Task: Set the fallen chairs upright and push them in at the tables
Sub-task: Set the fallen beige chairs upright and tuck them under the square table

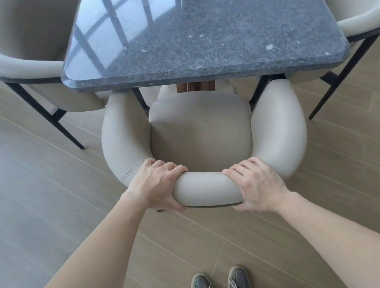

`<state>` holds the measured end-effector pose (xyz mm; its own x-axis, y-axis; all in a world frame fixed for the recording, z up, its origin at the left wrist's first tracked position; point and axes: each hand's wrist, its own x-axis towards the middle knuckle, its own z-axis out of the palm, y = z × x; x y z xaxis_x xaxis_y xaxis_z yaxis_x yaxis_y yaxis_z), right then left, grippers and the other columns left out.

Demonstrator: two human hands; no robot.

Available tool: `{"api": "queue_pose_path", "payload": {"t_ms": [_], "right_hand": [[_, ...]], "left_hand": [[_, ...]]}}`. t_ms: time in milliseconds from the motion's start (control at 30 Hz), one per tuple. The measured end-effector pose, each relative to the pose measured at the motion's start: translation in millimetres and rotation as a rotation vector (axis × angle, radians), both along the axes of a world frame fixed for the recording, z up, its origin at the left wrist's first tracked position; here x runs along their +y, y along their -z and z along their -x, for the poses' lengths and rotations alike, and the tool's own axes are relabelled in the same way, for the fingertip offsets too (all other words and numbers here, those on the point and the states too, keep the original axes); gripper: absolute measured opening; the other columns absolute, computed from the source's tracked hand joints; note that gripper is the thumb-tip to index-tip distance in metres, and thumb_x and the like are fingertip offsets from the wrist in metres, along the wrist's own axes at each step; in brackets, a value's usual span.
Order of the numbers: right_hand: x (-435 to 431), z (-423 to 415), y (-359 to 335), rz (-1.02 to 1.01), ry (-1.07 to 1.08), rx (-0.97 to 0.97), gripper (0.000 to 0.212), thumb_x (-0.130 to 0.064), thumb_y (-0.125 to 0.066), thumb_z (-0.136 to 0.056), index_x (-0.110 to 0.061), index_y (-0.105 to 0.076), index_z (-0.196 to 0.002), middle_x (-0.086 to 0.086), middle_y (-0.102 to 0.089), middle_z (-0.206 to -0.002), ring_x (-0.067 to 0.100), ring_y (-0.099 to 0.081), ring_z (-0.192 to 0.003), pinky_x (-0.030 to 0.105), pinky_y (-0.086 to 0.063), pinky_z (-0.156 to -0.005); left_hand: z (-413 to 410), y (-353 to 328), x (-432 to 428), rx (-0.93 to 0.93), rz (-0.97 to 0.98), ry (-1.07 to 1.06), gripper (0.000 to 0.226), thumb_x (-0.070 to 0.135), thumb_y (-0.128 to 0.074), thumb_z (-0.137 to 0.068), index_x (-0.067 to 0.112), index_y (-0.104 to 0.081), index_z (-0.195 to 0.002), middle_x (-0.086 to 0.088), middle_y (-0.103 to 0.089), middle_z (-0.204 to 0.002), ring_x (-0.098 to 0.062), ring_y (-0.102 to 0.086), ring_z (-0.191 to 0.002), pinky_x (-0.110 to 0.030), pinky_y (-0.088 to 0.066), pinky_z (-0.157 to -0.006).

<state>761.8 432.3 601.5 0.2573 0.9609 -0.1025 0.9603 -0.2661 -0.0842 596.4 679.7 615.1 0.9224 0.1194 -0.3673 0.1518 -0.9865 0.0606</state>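
Both hands are on the chair [200,128] now, and it stands upright, so this is the push-in step. The left hand [158,186] wraps the curved backrest with fingers curled over the top and thumb underneath, a closed grip pinching the padding; the right hand [254,183] does the same just along the rail, the bare stretch of backrest showing between the two. Ahead of the grip, the seat sits partly out from under the tabletop [205,69], with the front edge and the tips of the arms already tucked beneath the near edge. Two more chairs, one off to the left [15,53] and one off to the right [363,0], stand at the table's sides. Below the grip, the person's shoes [221,287] are planted on the floor [36,212]. My read: the next move calls for an even, straight shove from both hands, keeping the chair's arms clear of the neighbouring chairs' dark legs, until the backrest nears the edge.
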Motion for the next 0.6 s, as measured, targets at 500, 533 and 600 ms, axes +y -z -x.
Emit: {"api": "queue_pose_path", "payload": {"t_ms": [500, 533, 600], "right_hand": [[6, -1, -2, 0.088, 0.064, 0.051, 0.079, -0.053, -0.084, -0.063, -0.016, -0.066, -0.131, -0.001, -0.074, -0.113, 0.028, -0.071, -0.099, 0.043, -0.053, -0.096], [5, 0, -1, 0.098, 0.076, 0.052, 0.078, -0.052, -0.083, -0.064, -0.017, -0.065, -0.132, -0.001, -0.074, -0.111, 0.029, -0.07, -0.099, 0.042, -0.051, -0.097], [4, 5, -2, 0.1, 0.094, 0.065, 0.074, -0.051, -0.082, -0.066, -0.017, -0.065, -0.129, -0.001, -0.073, -0.105, 0.03, -0.069, -0.096, 0.042, -0.049, -0.097]], "left_hand": [[-11, -4, -11, 0.057, 0.016, -0.017, 0.089, 0.066, -0.079, -0.063, 0.043, -0.045, -0.142, 0.013, -0.065, -0.125, -0.023, -0.062, -0.117, -0.043, -0.042, -0.106], [-12, -6, -13, 0.064, 0.013, -0.02, 0.086, 0.065, -0.08, -0.064, 0.042, -0.046, -0.141, 0.012, -0.066, -0.122, -0.023, -0.063, -0.115, -0.043, -0.043, -0.105], [-9, -8, -18, 0.071, 0.012, -0.031, 0.083, 0.064, -0.081, -0.066, 0.041, -0.049, -0.139, 0.011, -0.067, -0.118, -0.024, -0.064, -0.112, -0.042, -0.044, -0.103]]}}
